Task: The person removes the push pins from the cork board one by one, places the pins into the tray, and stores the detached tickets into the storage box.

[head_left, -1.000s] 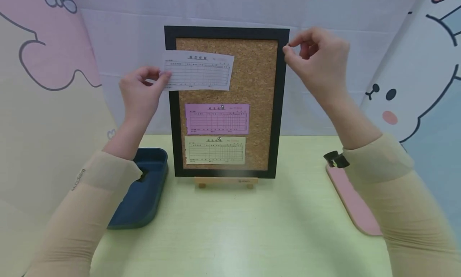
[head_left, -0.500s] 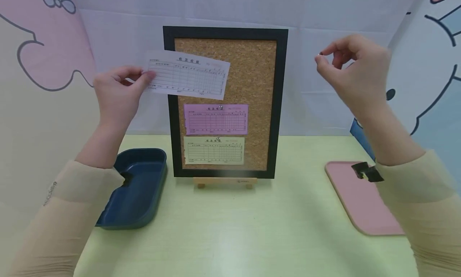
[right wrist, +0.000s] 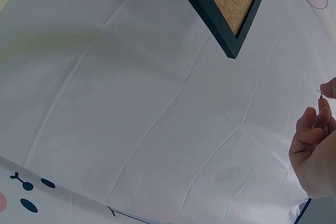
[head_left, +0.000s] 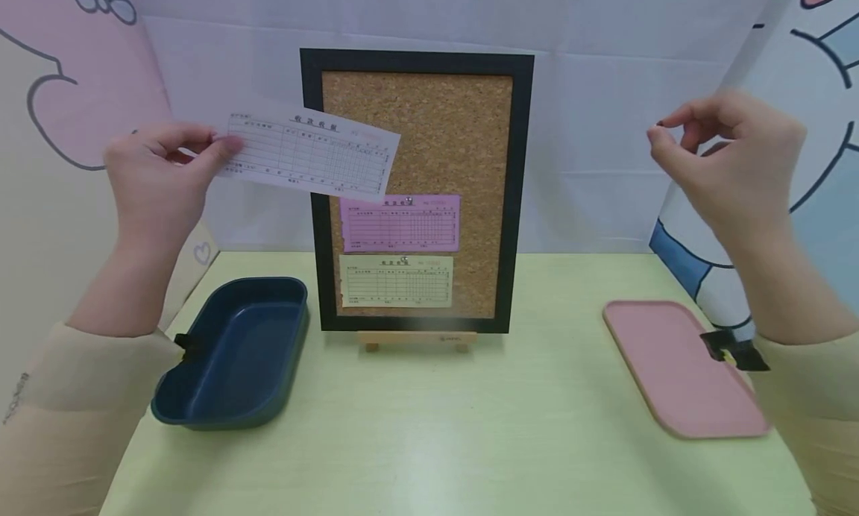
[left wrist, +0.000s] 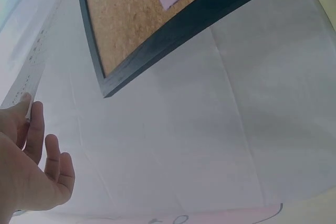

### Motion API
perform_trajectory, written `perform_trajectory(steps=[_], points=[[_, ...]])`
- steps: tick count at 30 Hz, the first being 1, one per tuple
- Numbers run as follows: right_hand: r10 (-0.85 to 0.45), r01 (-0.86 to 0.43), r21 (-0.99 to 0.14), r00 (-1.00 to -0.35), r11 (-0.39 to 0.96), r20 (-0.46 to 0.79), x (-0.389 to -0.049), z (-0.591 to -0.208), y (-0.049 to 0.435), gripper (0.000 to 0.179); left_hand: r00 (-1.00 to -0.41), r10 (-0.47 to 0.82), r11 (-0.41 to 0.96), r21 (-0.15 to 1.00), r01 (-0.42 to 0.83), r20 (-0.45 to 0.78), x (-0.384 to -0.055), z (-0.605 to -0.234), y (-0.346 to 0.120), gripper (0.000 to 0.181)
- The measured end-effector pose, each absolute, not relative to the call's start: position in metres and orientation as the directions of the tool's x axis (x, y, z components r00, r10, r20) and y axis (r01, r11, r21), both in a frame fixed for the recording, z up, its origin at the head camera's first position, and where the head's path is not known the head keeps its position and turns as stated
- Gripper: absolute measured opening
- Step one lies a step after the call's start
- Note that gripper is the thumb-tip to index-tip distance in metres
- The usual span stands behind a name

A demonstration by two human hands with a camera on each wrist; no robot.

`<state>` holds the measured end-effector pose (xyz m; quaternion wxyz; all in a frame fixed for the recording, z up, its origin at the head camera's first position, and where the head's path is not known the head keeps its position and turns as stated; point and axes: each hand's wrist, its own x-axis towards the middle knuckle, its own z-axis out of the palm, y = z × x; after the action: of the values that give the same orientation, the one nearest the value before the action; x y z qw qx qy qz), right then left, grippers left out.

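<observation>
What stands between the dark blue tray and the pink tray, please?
The head view shows the framed cork board on its wooden stand between them, with bare tabletop in front.

The left hand [head_left: 157, 180] holds a tilted white paper slip [head_left: 302, 154] partly before the black-framed corkboard [head_left: 463, 139]; right hand [head_left: 738, 162], rightward, a tiny pin [head_left: 660, 124].

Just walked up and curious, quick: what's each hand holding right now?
Left hand: pinching the white slip by one end.
Right hand: pinching a tiny thing, perhaps a pin; too small to tell.
</observation>
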<state>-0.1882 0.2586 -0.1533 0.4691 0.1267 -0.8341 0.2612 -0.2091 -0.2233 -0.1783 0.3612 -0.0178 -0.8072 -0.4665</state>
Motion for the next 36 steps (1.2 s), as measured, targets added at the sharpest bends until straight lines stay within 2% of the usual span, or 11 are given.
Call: perform_trajectory(steps=[9, 14, 18, 21, 27, 36], points=[[0.061, -0.401, -0.338, -0.565, 0.851, 0.823, -0.182, -0.170, 0.286, 0.026, -0.724, -0.299, 0.663, 0.681, 0.311, 0.622, -0.198, -0.175, -0.240, 0.026], [0.096, -0.364, -0.369, -0.588, 0.855, 0.803, -0.179, -0.181, 0.300, 0.026, -0.724, -0.270, 0.752, 0.609, 0.253, 0.635, -0.195, -0.177, -0.250, 0.033], [0.135, -0.308, -0.403, -0.626, 0.862, 0.768, -0.177, -0.192, 0.311, 0.026, -0.733, -0.199, 0.828, 0.512, 0.230, 0.651, -0.195, -0.182, -0.258, 0.034], [0.161, -0.267, -0.428, -0.659, 0.863, 0.735, -0.174, -0.201, 0.320, 0.025, -0.755, -0.151, 0.871, 0.447, 0.203, 0.638, -0.196, -0.186, -0.264, 0.031], [0.163, -0.243, -0.428, -0.678, 0.871, 0.717, -0.170, -0.219, 0.335, 0.024, -0.832, -0.089, 0.922, 0.362, 0.139, 0.547, -0.199, -0.190, -0.277, 0.028], [0.206, -0.140, -0.447, -0.742, 0.884, 0.638, -0.165, -0.258, 0.363, 0.026, -0.895, 0.035, 0.945, 0.276, 0.174, 0.444, -0.204, -0.195, -0.295, 0.022]])
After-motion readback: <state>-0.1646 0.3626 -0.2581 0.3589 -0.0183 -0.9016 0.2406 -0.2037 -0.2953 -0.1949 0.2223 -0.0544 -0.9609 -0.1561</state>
